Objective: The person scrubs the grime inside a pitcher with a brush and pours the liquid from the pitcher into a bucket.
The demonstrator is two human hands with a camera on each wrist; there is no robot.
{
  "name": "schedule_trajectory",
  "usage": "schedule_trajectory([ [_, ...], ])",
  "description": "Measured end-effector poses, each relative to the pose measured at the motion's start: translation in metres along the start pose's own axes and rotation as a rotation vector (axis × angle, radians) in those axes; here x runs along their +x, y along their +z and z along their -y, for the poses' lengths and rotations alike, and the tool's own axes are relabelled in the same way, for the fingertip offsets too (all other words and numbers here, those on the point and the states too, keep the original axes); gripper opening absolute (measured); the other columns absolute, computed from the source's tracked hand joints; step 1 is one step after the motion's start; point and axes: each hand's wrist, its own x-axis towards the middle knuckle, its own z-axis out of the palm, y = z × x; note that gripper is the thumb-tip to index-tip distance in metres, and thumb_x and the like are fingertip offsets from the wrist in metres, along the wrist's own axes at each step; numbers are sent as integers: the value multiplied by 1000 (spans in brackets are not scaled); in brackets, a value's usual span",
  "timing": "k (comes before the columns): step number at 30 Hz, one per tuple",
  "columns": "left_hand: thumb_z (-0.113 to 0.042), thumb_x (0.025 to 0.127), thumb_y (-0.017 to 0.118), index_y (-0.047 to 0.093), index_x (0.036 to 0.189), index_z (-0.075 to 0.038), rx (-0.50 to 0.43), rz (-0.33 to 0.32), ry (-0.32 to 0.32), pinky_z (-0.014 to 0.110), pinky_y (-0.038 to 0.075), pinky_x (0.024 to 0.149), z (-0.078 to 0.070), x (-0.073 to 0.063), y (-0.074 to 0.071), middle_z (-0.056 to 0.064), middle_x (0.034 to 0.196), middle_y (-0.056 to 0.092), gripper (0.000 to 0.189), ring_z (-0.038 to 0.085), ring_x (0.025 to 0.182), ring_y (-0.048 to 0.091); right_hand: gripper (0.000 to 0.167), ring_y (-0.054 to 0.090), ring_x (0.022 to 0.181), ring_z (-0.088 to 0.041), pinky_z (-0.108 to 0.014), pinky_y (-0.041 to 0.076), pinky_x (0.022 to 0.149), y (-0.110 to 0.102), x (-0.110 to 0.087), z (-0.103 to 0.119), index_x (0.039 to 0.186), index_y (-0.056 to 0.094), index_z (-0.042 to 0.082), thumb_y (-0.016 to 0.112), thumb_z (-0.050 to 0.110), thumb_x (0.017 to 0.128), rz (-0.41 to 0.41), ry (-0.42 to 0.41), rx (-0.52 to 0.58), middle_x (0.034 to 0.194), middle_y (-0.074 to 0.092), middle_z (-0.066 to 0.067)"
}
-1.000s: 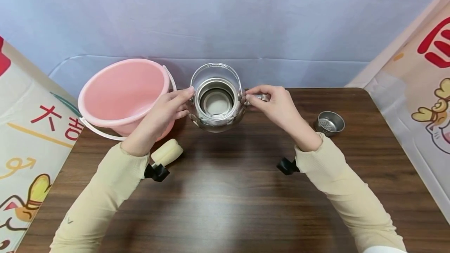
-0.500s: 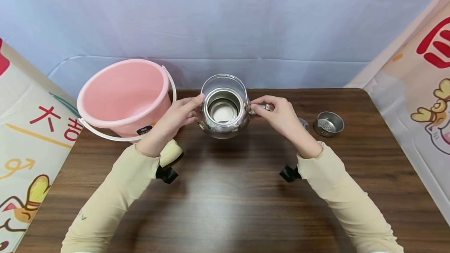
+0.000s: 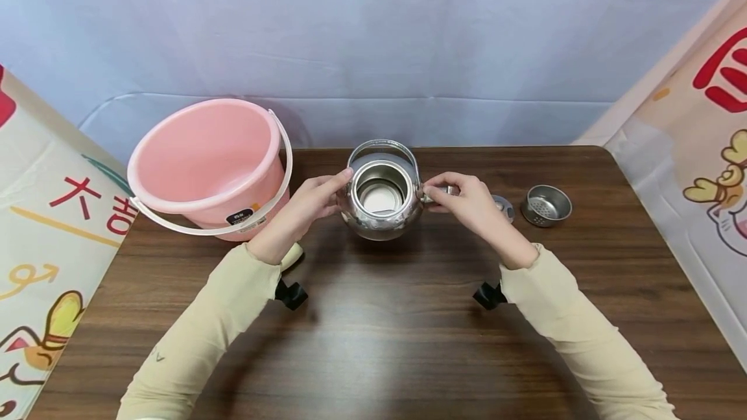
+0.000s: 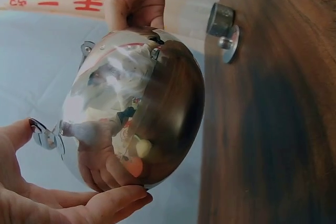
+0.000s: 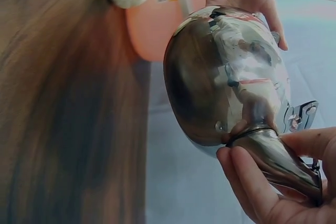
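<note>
A shiny stainless-steel kettle (image 3: pixel 380 225) without a lid hangs close over the table, mouth tilted towards me. Its wire-loop handle (image 3: pixel 382 143) stands up at the back. On the left side my left hand (image 3: pixel 312 203) grips it, thumb at the handle's lug and fingers under the round body (image 4: pixel 131 103). My right hand (image 3: pixel 467 203) holds the short spout (image 5: pixel 278 156) between thumb and fingers. Inside the wide mouth, the pale bottom shows. Left of the kettle, a cream sponge (image 3: pixel 293 255) is mostly hidden by my left forearm.
A pink bucket (image 3: pixel 274 161) with a white handle stands at the back left. To the right lie a perforated metal strainer (image 3: pixel 546 206) and a small round lid (image 3: pixel 503 207), partly behind my right hand. A cloth wall (image 3: pixel 373 50) rises behind the wooden table (image 3: pixel 379 342).
Both hands have brought the kettle towards me and slightly right, away from the bucket. The bucket's label and the small lid have come into sight, while my left forearm now covers more of the sponge.
</note>
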Motion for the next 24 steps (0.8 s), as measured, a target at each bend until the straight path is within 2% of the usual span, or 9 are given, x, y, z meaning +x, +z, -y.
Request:
schedule_trajectory([
  [10, -37, 91, 51, 56, 112, 6, -14, 15, -30, 35, 45, 89, 15, 8, 10, 3, 87, 58, 48, 10, 82, 57, 27, 67, 81, -24, -28, 53, 70, -2, 0, -20, 103, 61, -3, 56, 20, 90, -6, 13, -37, 104, 61, -19],
  [17, -35, 90, 51, 58, 102, 6, -31, 7, -55, 32, 47, 85, 22, 15, 19, 1, 80, 55, 43, 9, 77, 55, 29, 66, 84, -30, -31, 53, 73, -4, -1, -32, 104, 59, -7, 56, 19, 90, 9, 35, 2, 105, 60, -22],
  [24, -34, 90, 52, 58, 95, 3, -65, 15, -66, 31, 48, 81, 30, 22, 27, 0, 75, 54, 38, 10, 73, 56, 31, 64, 78, -8, -37, 51, 78, -7, -3, -41, 107, 55, -14, 54, 13, 91, 28, 42, 95, 108, 56, -28],
])
